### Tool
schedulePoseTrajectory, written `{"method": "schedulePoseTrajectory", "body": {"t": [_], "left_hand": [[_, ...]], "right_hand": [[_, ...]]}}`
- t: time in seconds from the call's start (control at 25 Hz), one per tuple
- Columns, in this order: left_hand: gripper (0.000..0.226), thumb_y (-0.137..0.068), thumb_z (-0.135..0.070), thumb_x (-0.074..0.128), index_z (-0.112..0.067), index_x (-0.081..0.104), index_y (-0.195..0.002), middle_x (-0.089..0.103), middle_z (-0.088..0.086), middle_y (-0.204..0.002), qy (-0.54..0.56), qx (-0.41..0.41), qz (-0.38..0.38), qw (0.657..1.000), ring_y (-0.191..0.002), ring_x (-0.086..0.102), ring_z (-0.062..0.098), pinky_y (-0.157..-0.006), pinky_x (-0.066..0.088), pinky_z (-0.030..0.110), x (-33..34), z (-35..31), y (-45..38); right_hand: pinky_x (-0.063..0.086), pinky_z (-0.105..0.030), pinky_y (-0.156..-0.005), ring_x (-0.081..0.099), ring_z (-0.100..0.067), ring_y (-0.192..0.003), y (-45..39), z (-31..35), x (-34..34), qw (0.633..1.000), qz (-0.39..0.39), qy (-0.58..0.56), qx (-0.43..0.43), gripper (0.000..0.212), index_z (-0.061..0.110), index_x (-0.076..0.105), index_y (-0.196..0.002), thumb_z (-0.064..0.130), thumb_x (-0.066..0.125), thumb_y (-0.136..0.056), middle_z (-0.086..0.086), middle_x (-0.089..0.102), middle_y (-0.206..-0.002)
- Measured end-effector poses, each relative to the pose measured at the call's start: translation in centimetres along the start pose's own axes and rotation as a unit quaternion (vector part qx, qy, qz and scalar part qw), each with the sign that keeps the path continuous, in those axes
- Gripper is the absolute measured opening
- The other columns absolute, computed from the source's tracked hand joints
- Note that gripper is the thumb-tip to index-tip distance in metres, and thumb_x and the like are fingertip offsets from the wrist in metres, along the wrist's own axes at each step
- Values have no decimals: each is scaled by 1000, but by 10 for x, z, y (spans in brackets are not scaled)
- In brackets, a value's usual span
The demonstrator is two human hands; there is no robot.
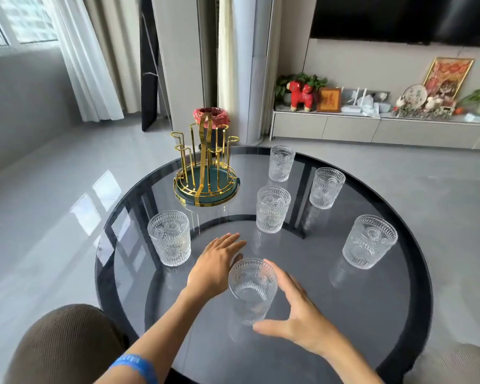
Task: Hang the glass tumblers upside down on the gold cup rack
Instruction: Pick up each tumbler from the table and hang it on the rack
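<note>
On round smoked-glass table [372, 314] | grey tiled living room | both hands open, empty beside tumbler [252, 289]

no legible text or labels anywhere

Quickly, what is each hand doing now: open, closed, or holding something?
Left hand: open, fingers spread, beside the nearest tumbler, holding nothing.
Right hand: open, curved around that tumbler; contact cannot be told.
</note>
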State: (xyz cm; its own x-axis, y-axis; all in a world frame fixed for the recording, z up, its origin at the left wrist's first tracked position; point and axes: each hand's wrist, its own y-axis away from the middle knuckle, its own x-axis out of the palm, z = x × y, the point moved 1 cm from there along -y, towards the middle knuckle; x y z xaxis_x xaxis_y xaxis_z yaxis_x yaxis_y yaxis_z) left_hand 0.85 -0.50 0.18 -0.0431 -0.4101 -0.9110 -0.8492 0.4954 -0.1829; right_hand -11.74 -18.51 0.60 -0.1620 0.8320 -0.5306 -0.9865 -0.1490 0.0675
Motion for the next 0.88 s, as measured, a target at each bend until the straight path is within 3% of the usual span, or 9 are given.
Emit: {"method": "schedulePoseTrajectory", "body": {"t": [0.12,0.2,0.24,0.32,0.44,0.52,0.6,0.72,0.88], "left_hand": [[45,-94,-33,57,-26,52,-138,38,0,-156,43,-18,12,999,-147,29,17,-119,19,33,-11,-3,7],[36,-90,-19,63,-24,65,-125,55,1,-143,169,-69,30,983,-139,42,18,-112,28,27,-21,-13,19],[25,-92,-16,60,-23,72,-113,68,1,-128,289,-121,15,950,-127,54,19,-103,37,25,-29,-20,25],[26,-98,-29,51,-21,76,-100,77,3,-103,516,-202,-9,832,-103,68,22,-86,51,27,-45,-35,34],[48,-96,-56,37,-28,68,-119,73,4,-119,725,-176,55,663,-101,71,18,-81,57,36,-75,-54,35],[52,-94,-60,41,-27,62,-128,68,4,-128,779,-136,58,609,-105,69,18,-83,59,35,-107,-57,26],[50,-95,-55,45,-24,61,-130,66,5,-132,776,-101,20,622,-115,66,19,-85,58,32,-139,-50,13],[43,-86,-49,60,-22,65,-120,72,2,-117,690,-111,-103,708,-110,65,22,-89,52,35,-178,-18,-10],[63,-58,-37,89,-23,60,-112,76,1,-99,545,-141,-317,763,-85,73,13,-65,56,24,-229,44,-44]], "right_hand": [[40,-34,-105,52,-5,-124,-12,24,16,989,-51,-131,-42,89,52,46,-128,34,90,-53,20,62,-126],[50,-39,-96,63,-14,-112,-19,35,20,976,-82,-190,-69,75,39,61,-116,24,91,-49,6,71,-114],[53,-39,-92,66,-19,-109,-24,41,16,965,-95,-231,-79,71,35,65,-113,21,91,-48,1,72,-111],[55,-35,-85,68,-27,-106,-34,57,0,929,-112,-336,-105,69,31,68,-110,16,90,-47,-9,72,-111],[51,-41,-93,62,-31,-115,-51,96,-25,897,-108,-396,-163,79,28,59,-121,16,92,-50,-12,66,-123],[50,-45,-96,60,-32,-118,-68,123,-31,894,-89,-388,-204,79,26,56,-124,13,90,-54,-12,64,-124],[52,-40,-92,62,-30,-115,-86,141,-32,890,-71,-399,-210,79,23,54,-125,9,87,-56,-10,66,-123],[52,-31,-92,62,-19,-117,-117,159,-43,887,-53,-424,-175,79,24,49,-132,13,83,-61,-3,65,-127],[51,-31,-85,64,-10,-107,-175,185,-78,942,-145,-270,-134,54,27,56,-126,31,69,-74,3,64,-126]]}}
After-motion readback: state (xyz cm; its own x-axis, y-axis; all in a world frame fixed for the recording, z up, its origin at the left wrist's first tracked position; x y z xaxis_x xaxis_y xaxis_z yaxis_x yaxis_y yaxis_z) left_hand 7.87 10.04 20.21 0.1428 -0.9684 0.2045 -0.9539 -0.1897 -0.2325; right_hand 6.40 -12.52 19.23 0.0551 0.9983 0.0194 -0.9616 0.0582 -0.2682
